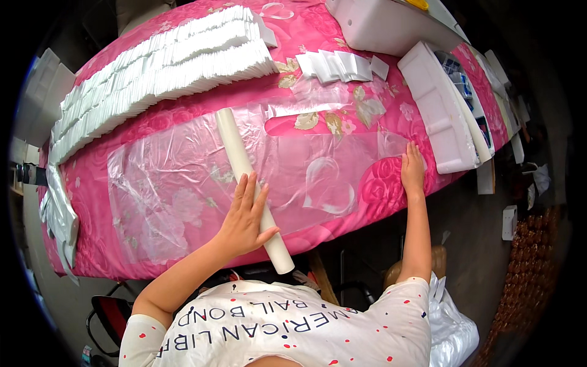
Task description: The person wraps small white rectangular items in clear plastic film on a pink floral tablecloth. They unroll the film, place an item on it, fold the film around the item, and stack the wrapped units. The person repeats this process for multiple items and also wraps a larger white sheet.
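One pink-covered table (391, 186) bears, at twelve o'clock, your clear plastic bag (293, 183), probably light, limp and slippery, best pinned at its three-o'clock end, with a stiff-looking pale tube (232, 140) across it under your spread left hand (243, 221), and your straight-fingered right hand (414, 170) there.

Counted: two grips, one left grip (243, 215) and one right grip (413, 169). Also one pale roller (240, 160), one spread piece of clear plastic film (156, 183) and one cloth-covered counter (92, 223). Toward the far left, three long rows of white folded packets (153, 82), too tightly packed to number singly. Farther right, one small fan of white pieces (345, 66), roughly seven, overlapping too much for certainty. On the right, two large white boxes, one upper box (374, 29) and one lower box (435, 119); inside the latter, several blue packs (463, 87), too small to count. Below, one red-and-black chair (113, 318) and one printed shirt (278, 318).
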The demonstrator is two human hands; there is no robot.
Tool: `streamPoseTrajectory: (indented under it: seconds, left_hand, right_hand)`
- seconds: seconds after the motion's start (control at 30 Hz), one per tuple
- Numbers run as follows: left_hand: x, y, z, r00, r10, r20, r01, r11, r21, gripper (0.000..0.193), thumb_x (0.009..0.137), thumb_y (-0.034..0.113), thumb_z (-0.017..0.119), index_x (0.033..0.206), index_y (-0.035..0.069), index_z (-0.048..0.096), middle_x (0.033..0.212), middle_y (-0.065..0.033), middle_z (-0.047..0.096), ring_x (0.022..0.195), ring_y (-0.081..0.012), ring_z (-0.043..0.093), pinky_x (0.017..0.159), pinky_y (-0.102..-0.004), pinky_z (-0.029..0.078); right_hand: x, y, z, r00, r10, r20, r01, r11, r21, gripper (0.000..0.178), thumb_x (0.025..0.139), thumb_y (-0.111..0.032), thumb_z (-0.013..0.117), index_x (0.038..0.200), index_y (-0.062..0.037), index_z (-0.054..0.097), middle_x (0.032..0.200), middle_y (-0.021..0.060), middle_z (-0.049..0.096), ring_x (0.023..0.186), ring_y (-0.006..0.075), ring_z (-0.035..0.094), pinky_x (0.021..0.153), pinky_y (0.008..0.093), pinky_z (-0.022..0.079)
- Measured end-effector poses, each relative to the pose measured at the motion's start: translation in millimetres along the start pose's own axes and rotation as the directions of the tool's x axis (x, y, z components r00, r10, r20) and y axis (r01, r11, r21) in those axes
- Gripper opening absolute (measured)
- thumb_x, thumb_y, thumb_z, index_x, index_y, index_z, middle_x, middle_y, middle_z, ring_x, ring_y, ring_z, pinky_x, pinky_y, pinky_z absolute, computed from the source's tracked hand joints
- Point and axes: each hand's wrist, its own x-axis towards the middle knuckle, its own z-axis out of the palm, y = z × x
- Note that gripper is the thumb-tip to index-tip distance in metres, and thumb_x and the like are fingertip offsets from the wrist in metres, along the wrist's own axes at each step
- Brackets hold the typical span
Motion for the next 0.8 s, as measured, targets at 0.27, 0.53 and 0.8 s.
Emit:
streamPoseTrajectory:
  seconds: [0.27,0.53,0.8]
  left_hand:
    - [12.8,17.9,4.5,0.999,0.002,0.034,-0.003,0.999,0.035,0.078,0.076,0.039,0.060,0.134,-0.002,0.028,0.143,-0.0273,0.011,0.133,-0.0450,0.007,0.106,-0.0509,0.015]
    - [1.2,38.6,-18.6,0.973,-0.203,0.109,0.201,0.513,-0.835,0.048,0.088,0.023,0.053,0.125,-0.004,0.040,0.128,-0.0190,0.043,0.117,-0.0264,0.045,0.097,-0.0396,0.037]
    - [-34.3,-7.8,-37.7,0.748,-0.509,0.425,0.498,0.007,-0.867,0.022,0.087,0.014,0.057,0.101,-0.003,0.059,0.091,-0.0072,0.064,0.082,-0.0109,0.060,0.074,-0.0256,0.048]
  right_hand:
    - [-10.4,-41.1,-18.7,0.961,0.159,-0.228,-0.166,0.986,-0.012,0.010,0.076,-0.009,0.061,0.085,-0.0028,0.061,0.100,0.0128,0.062,0.101,0.0286,0.056,0.089,0.0379,0.040]
    - [-63.0,-227.3,-58.9,0.962,-0.193,-0.195,0.258,0.879,0.402,0.009,0.070,-0.006,0.062,0.073,-0.0033,0.054,0.110,0.0139,0.058,0.103,0.0329,0.053,0.089,0.0408,0.041]
    - [-122.9,-327.8,-50.4,0.689,-0.701,0.182,0.369,0.556,0.745,0.038,0.076,-0.020,0.065,0.107,0.0002,0.056,0.114,0.0164,0.054,0.098,0.0318,0.054,0.090,0.0394,0.041]
